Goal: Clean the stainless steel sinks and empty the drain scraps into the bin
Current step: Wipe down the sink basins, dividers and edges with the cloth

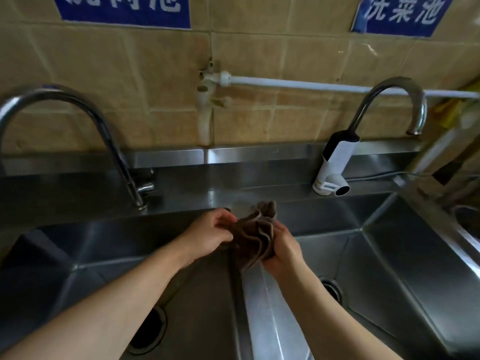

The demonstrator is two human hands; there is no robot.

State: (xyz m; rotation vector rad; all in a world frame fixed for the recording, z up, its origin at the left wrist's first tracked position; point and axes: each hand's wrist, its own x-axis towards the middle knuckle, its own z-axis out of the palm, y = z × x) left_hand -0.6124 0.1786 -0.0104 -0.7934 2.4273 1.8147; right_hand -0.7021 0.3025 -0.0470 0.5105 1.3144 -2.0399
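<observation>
The fingers of the left hand (211,231) curl around one edge of a bunched brown cloth (255,236), and the fingers of the right hand (281,252) wrap around its lower end, so both hands grip the same cloth between them. The cloth is crumpled into folds and sits above the steel divider (267,307) that runs between the two basins, close to the back ledge (233,183). The left sink (91,255) lies under the left forearm, with its round drain (150,331) partly hidden behind that arm. The right sink (402,268) opens beside the right forearm, its drain (332,288) showing just past the wrist. Both basins are stainless steel with dull reflections and sloping walls. On the back ledge stands a tall curved tap (78,126) at the left and, at the right, a second curved tap (389,105) rising from a white and black body. Behind them is a wall of tan tiles (155,74), crossed by a white pipe (311,85) with a fitting near the middle. Two blue signs (124,9) with white characters hang high on the tiles, one above each basin.
</observation>
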